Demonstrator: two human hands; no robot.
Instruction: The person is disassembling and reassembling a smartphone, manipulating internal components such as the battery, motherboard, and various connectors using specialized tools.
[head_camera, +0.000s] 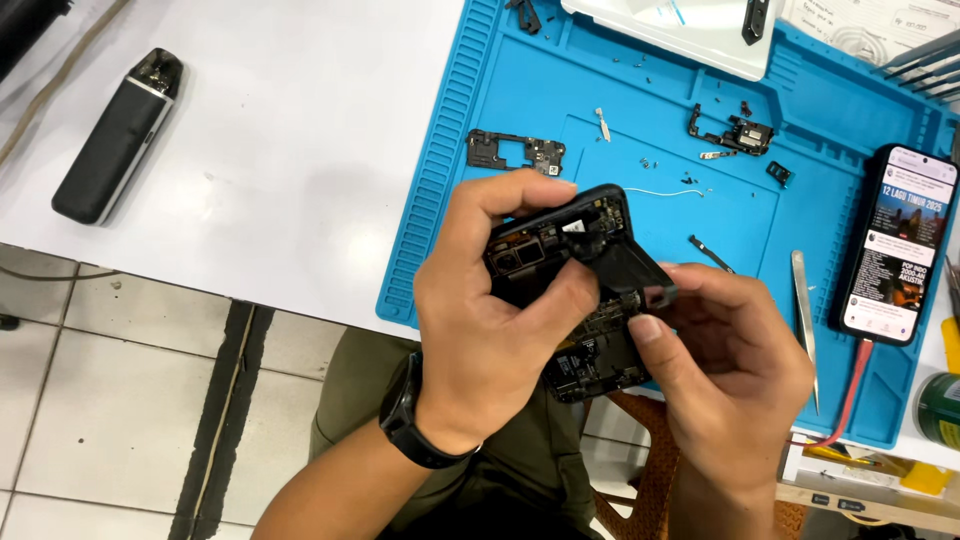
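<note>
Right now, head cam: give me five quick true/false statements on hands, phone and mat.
1. The left hand grips an opened phone with its circuit boards exposed. True.
2. The right hand holds the tweezers. False: the tweezers lie on the blue mat.
3. A lit phone lies at the mat's right edge. True.
4. The mat is red. False: blue.
5. A wristwatch sits on the left wrist. True.

White table (300, 150) bears blue mat (500, 120), black device (118, 135).
</note>
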